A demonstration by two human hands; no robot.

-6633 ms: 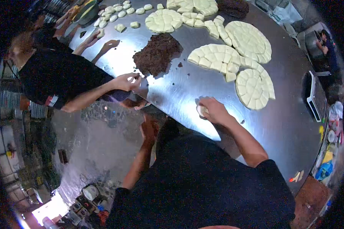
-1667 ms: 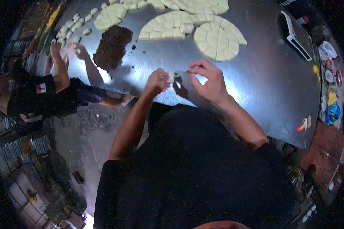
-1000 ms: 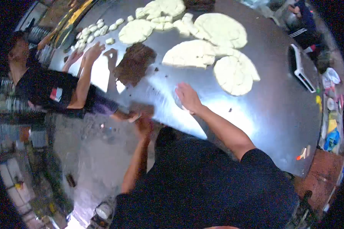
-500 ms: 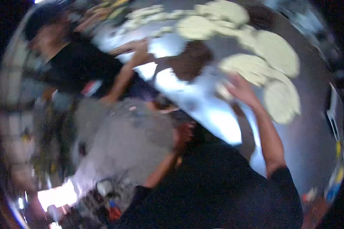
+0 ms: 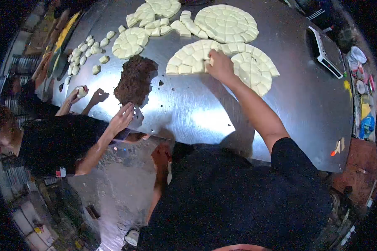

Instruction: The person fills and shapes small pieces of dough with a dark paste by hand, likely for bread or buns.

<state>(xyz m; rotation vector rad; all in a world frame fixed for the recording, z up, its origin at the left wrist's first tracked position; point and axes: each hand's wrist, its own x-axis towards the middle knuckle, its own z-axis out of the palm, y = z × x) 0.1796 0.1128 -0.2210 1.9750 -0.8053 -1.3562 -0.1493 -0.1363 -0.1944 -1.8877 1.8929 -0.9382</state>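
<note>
My right hand [image 5: 221, 66] reaches over the metal table, its fingers pinched on a piece of pale dough at the cut edge of a half-round dough slab [image 5: 186, 58]. Right beside it lies another slab of dough [image 5: 255, 69], scored into small pieces. A full round of cut dough [image 5: 227, 23] lies farther back. Low by my body, off the table's near edge, hangs my left hand [image 5: 161, 154]; it is in shadow and its fingers are not clear.
A co-worker on the left holds a dough piece [image 5: 82, 91] and touches a dark crumbly mound [image 5: 136, 79]. Small dough balls [image 5: 83, 52] lie at the far left. At the right stand a white-edged scale-like device [image 5: 324, 52] and a shelf of clutter [image 5: 366, 104].
The view has swung and sharpened, so the table now shows more fully. My right hand is now at the half-round slab's cut edge. The co-worker's second hand with a dough piece has come into view.
</note>
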